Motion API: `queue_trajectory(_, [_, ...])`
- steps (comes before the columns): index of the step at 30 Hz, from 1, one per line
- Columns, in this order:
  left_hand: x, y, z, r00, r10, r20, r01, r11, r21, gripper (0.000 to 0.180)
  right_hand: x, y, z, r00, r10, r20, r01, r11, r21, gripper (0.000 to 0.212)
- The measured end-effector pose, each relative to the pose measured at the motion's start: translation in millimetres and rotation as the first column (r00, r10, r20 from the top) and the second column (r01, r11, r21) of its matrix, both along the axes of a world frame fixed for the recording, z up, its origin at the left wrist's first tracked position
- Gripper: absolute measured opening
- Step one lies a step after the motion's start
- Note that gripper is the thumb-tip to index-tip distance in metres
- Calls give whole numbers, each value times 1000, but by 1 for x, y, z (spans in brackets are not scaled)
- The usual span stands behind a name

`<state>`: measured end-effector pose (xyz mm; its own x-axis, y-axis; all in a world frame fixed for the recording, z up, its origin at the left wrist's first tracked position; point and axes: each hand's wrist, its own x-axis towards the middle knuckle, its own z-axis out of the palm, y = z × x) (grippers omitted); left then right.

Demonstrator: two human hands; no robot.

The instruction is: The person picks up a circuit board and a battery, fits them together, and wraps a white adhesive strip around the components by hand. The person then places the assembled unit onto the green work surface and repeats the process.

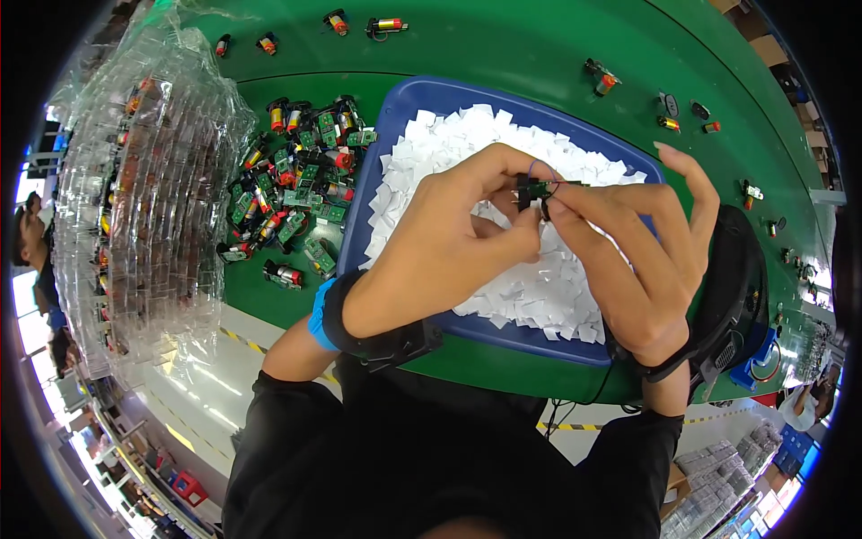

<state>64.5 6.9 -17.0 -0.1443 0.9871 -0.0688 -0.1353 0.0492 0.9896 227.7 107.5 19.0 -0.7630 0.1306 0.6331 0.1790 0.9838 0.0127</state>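
Above a blue tray [363, 184], my two hands meet over a small black part with a green circuit board and thin wires [533, 190]. My left hand [440, 238] pinches the part between thumb and fingers. From the other side my right hand [642, 256] closes its thumb and index finger at the part's edge, other fingers raised; the fingertips partly hide what they grip there. Beneath, many small white paper pieces [489, 126] fill the tray.
Left of the tray lies a pile of small motor-and-circuit-board assemblies [301, 171] on the green table [503, 49]. Stacked clear plastic trays [153, 207] stand farther left. A black rounded object [736, 278] sits at the right. Loose motor units [386, 25] are scattered along the far side.
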Motion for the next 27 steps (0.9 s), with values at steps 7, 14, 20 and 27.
queue_trajectory(7, [1,1,3,995,-24,-94,27,999,37,34,-1,4,0,1000,12,-2,-12,1000,-6,18])
queue_trajectory(14, [6,2,5,996,42,79,-48,995,86,30,1,7,2,998,47,-52,-48,998,-31,23])
queue_trajectory(20, [2,1,0,976,105,192,-164,931,325,30,13,10,14,995,-15,-98,-48,793,-607,30])
queue_trajectory(27, [6,2,-4,990,139,-13,-118,880,459,35,9,0,3,985,-14,-172,-133,575,-807,25])
